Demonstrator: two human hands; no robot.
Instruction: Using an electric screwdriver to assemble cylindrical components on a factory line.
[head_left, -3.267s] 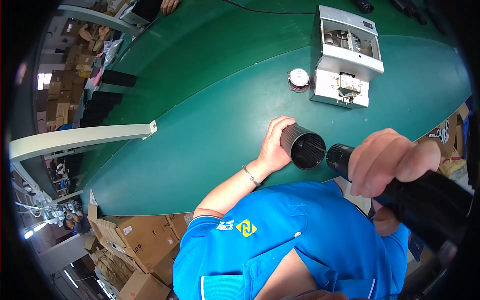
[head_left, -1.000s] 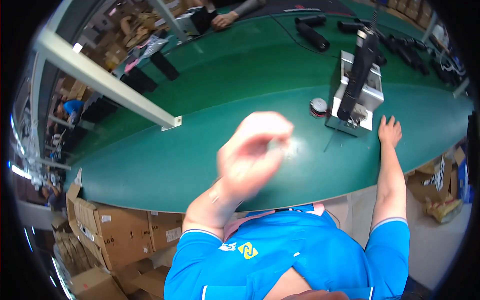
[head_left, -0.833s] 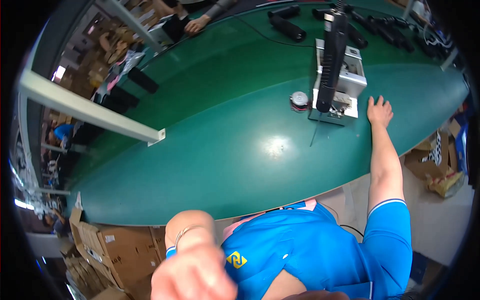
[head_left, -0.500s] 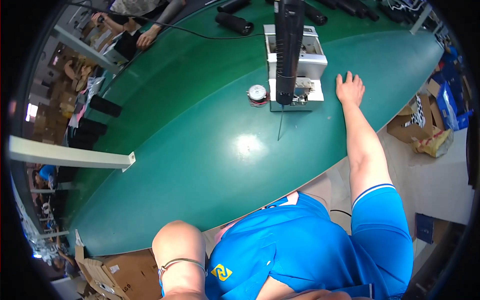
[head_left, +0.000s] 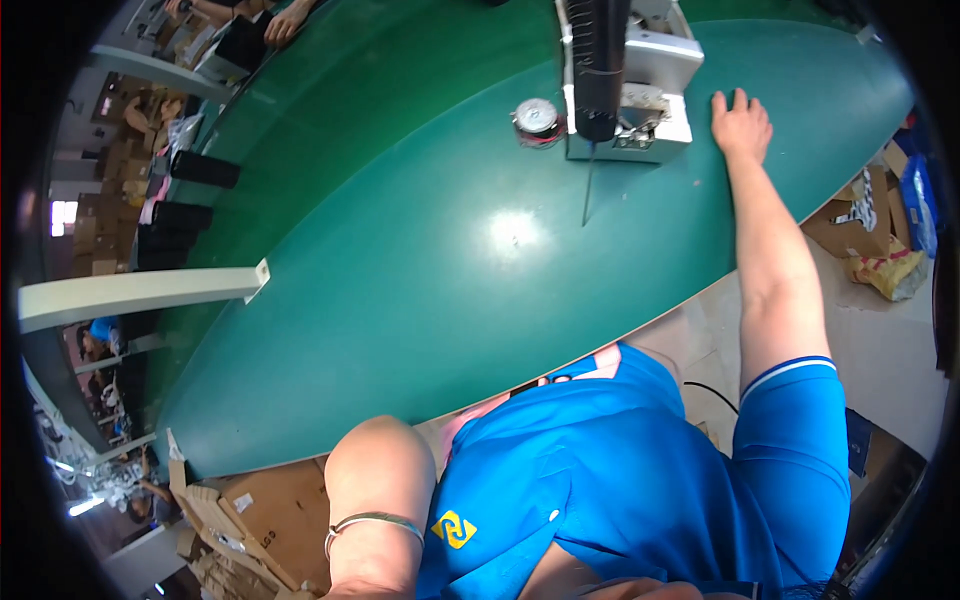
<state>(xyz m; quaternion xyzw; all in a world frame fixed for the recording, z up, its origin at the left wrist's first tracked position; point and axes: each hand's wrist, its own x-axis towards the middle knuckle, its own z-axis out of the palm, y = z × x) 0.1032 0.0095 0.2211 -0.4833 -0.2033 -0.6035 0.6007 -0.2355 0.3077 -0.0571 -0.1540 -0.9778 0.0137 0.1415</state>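
Note:
My right hand [head_left: 742, 126] lies palm down on the green tabletop [head_left: 430, 320], its fingers stretched out and holding nothing. Just left of it stands a light grey metal machine [head_left: 665, 62] with an exposed mechanism at its near end. A black electric screwdriver [head_left: 598, 85] hangs upright in front of the machine, its long thin bit pointing down over the table. Beside the machine's left side sits a small round silver motor [head_left: 538, 117] with red wires. My left forearm, with a bracelet [head_left: 375, 521], is bent up at the lower edge; my left hand is out of view.
A pale metal post [head_left: 150, 290] meets the table's left part. Black cylinders [head_left: 205, 168] lie beyond the far left edge, where another person's hand [head_left: 288, 24] shows. Cardboard boxes [head_left: 270, 520] stand at lower left, an open box [head_left: 850, 220] at right.
The view has shifted, so the table, machine and screwdriver sit higher and further right in the picture. My right hand stays flat beside the machine. The left arm remains bent.

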